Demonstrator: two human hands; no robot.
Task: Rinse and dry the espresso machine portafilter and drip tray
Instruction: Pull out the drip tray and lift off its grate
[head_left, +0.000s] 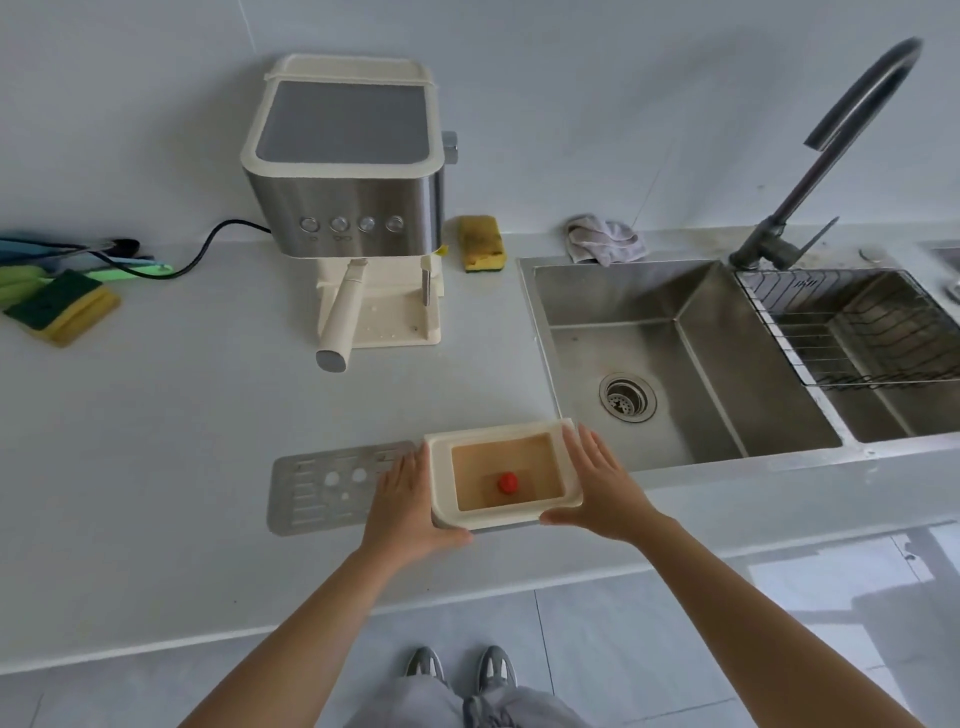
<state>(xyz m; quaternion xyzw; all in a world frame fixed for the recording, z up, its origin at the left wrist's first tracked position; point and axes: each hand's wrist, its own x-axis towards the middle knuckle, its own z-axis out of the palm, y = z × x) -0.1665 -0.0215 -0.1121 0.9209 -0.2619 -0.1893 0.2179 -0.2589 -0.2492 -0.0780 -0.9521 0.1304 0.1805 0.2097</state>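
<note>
Where the smooth grey counter (182, 415) runs at 7 o'clock of the steel sink (623, 296) is the drip tray (498, 431): cream plastic, rectangular, rounded corners, brownish water, red float (508, 483). Left hand (410, 499) and right hand (597, 488) press straight fingers flat against its sides. Perforated metal grate (311, 493) at its 9 o'clock.

Matt cream plastic drip tray (501, 475); brushed steel grate (332, 486) and sink (675, 338); smooth grey counter (156, 415).
</note>
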